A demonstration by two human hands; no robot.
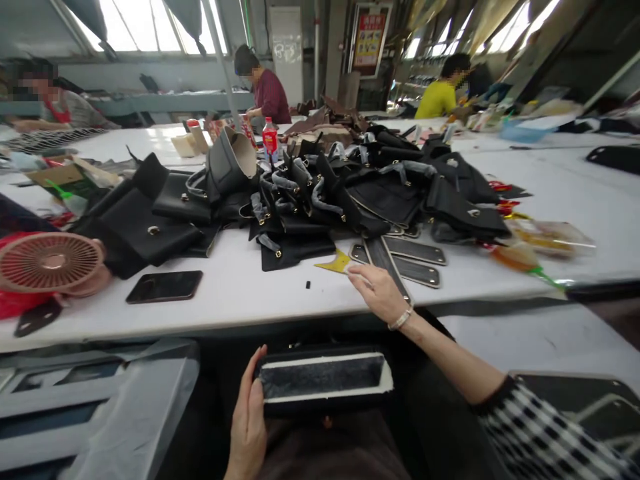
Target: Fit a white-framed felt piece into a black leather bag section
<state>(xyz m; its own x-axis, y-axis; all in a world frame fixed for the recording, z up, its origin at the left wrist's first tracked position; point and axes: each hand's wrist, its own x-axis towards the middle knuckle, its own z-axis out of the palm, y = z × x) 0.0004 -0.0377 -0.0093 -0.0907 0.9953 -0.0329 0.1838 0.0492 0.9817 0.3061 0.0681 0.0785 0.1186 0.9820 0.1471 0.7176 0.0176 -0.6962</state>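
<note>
My left hand (pixel 250 413) grips the left end of a black bag (pixel 325 393) held over my lap. The bag's long base faces up, a dark panel with a white border along its edges. Above the table, my right hand (pixel 380 293) reaches forward with its fingers drawn together at a yellow flat piece with pointed ends (pixel 334 262). That piece lies at the front of the bag pile. Beside the right hand are several dark strips with pale edges (pixel 417 273), one of them partly behind the hand.
A heap of black bags (pixel 300 200) spreads across the white table (pixel 240 307). Front left are a phone (pixel 164 287) and a pink fan (pixel 53 261). A red-labelled bottle (pixel 270 141) stands behind the heap. Dark panels (pixel 575 400) lie at lower right. Several people work farther back.
</note>
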